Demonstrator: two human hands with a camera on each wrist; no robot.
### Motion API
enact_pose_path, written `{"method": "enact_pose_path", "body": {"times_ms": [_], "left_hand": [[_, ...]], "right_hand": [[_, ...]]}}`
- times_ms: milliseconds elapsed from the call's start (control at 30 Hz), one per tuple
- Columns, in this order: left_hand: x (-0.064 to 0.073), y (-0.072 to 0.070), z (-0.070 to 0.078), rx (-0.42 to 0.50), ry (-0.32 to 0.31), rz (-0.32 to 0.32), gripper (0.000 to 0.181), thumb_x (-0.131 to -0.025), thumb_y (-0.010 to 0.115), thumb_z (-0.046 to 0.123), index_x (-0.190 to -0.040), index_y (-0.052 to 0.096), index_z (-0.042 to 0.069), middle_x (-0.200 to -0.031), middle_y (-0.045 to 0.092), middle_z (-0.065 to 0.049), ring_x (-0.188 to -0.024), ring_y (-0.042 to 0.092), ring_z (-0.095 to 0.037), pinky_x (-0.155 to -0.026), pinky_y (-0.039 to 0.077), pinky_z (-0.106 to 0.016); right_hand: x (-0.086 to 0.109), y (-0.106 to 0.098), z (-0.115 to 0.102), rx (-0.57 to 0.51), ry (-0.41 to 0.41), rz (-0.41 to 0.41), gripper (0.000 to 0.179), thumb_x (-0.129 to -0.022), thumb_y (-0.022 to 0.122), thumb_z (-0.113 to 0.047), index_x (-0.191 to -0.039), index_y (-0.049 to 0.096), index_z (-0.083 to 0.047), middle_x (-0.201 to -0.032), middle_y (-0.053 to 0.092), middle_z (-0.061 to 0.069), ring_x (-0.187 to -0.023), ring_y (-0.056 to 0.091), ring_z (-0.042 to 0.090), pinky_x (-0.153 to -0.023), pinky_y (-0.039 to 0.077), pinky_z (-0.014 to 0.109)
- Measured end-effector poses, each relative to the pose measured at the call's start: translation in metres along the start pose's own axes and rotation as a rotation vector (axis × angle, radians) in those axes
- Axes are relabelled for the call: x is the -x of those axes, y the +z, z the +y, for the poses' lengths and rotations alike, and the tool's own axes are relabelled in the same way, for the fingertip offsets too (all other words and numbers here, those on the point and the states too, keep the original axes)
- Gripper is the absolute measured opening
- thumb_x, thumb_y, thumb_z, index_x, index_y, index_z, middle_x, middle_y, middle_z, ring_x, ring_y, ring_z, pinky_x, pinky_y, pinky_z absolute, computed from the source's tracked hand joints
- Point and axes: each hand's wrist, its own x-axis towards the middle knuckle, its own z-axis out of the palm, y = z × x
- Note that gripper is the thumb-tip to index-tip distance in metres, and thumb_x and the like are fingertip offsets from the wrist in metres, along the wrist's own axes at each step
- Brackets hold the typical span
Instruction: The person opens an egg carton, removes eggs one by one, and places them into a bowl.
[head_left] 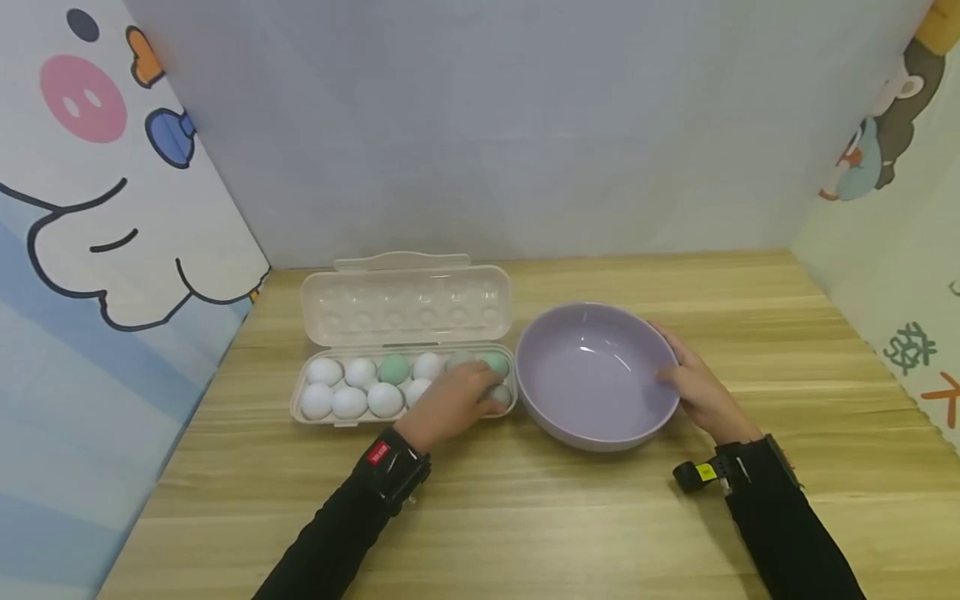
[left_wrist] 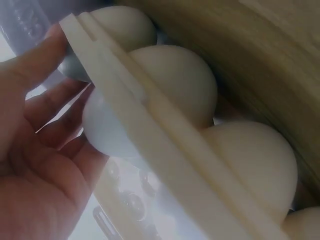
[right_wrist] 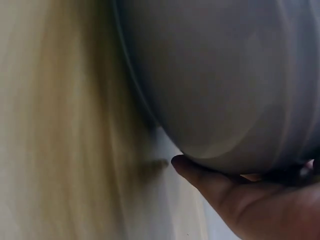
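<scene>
An opened egg carton (head_left: 297, 410) of pale clear plastic holds white eggs (head_left: 386, 400) and green ones (head_left: 394, 368) in two rows. My left hand (head_left: 453, 402) reaches over its right end, thumb and fingers around a pale egg (head_left: 498, 394) in the front row. The left wrist view shows the thumb at the carton's rim by that end egg, with the other fingers beyond it. Beside the carton stands a purple bowl (head_left: 585, 375). My right hand (head_left: 697, 392) grips its right rim, thumb over the inside and fingers along the outer wall, partly hidden.
The carton's lid (head_left: 408, 304) stands up behind the eggs, near the back wall (head_left: 525, 133). The wooden table (head_left: 525, 525) extends in front of both things. Printed panels close off the left and right sides. A black strap end hangs from the right wrist.
</scene>
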Motion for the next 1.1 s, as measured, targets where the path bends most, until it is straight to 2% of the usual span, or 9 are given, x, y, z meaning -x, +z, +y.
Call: {"method": "enact_pose_path", "body": {"times_ms": [100, 233, 367, 567, 733, 900, 1000, 1100], "left_hand": [[0.000, 0.000, 0.000, 0.015, 0.005, -0.009, 0.017, -0.081, 0.064, 0.022, -0.093, 0.055, 0.013, -0.082, 0.051, 0.003, -0.078, 0.048, -0.013, -0.070, 0.045, -0.030], [0.000, 0.000, 0.002, -0.015, 0.013, -0.011, 0.014, -0.085, 0.060, 0.020, -0.094, 0.054, 0.012, -0.082, 0.050, 0.002, -0.078, 0.049, -0.013, -0.069, 0.045, -0.029], [0.001, 0.000, 0.002, -0.042, 0.011, 0.005, 0.015, -0.086, 0.059, 0.023, -0.096, 0.054, 0.012, -0.082, 0.050, 0.003, -0.075, 0.048, -0.012, -0.065, 0.045, -0.028], [0.003, -0.003, 0.001, -0.022, 0.000, 0.036, 0.012, -0.085, 0.060, 0.026, -0.089, 0.055, 0.015, -0.077, 0.047, 0.004, -0.072, 0.045, -0.012, -0.064, 0.043, -0.028], [0.003, -0.015, 0.002, 0.002, 0.019, 0.102, 0.013, -0.084, 0.061, 0.022, -0.091, 0.058, 0.010, -0.079, 0.049, 0.002, -0.072, 0.048, -0.011, -0.063, 0.045, -0.026], [-0.005, -0.034, 0.003, -0.016, 0.113, 0.173, 0.019, -0.085, 0.060, 0.017, -0.098, 0.059, 0.004, -0.081, 0.049, -0.001, -0.070, 0.046, -0.011, -0.061, 0.044, -0.024], [-0.014, -0.044, 0.005, -0.010, 0.152, 0.181, 0.023, -0.084, 0.061, 0.015, -0.102, 0.058, 0.001, -0.083, 0.049, -0.002, -0.071, 0.046, -0.012, -0.062, 0.044, -0.022], [-0.025, -0.049, 0.009, -0.008, 0.146, 0.151, 0.023, -0.084, 0.061, 0.016, -0.103, 0.058, 0.002, -0.085, 0.050, -0.002, -0.074, 0.047, -0.012, -0.064, 0.044, -0.022]], "right_hand": [[-0.001, 0.000, -0.001, -0.029, 0.012, -0.008, 0.082, -0.070, 0.037, 0.014, -0.142, 0.013, -0.016, -0.147, 0.005, 0.017, -0.121, 0.024, 0.042, -0.079, 0.044, 0.030], [0.000, 0.000, -0.002, -0.055, 0.019, 0.001, 0.083, -0.069, 0.037, 0.015, -0.142, 0.015, -0.018, -0.147, 0.008, 0.016, -0.120, 0.025, 0.039, -0.079, 0.044, 0.030], [-0.002, 0.000, -0.002, -0.047, 0.019, 0.014, 0.083, -0.068, 0.037, 0.015, -0.142, 0.017, -0.019, -0.147, 0.009, 0.016, -0.120, 0.025, 0.039, -0.078, 0.044, 0.030], [-0.001, 0.002, 0.001, -0.028, 0.028, 0.027, 0.084, -0.067, 0.036, 0.015, -0.141, 0.019, -0.020, -0.145, 0.012, 0.018, -0.119, 0.027, 0.041, -0.078, 0.045, 0.034], [0.000, 0.000, 0.000, -0.022, 0.027, 0.038, 0.084, -0.067, 0.037, 0.014, -0.141, 0.020, -0.021, -0.145, 0.013, 0.018, -0.117, 0.028, 0.041, -0.077, 0.044, 0.035], [-0.001, -0.002, 0.001, -0.017, 0.006, 0.043, 0.084, -0.065, 0.036, 0.015, -0.141, 0.022, -0.018, -0.144, 0.016, 0.017, -0.117, 0.029, 0.040, -0.078, 0.044, 0.035], [-0.002, -0.001, 0.001, -0.004, -0.013, 0.036, 0.083, -0.064, 0.036, 0.016, -0.140, 0.023, -0.015, -0.143, 0.018, 0.018, -0.118, 0.029, 0.040, -0.081, 0.042, 0.037], [-0.003, 0.000, 0.002, 0.003, -0.017, 0.030, 0.083, -0.064, 0.037, 0.016, -0.140, 0.023, -0.014, -0.144, 0.018, 0.018, -0.120, 0.027, 0.040, -0.086, 0.039, 0.041]]}}
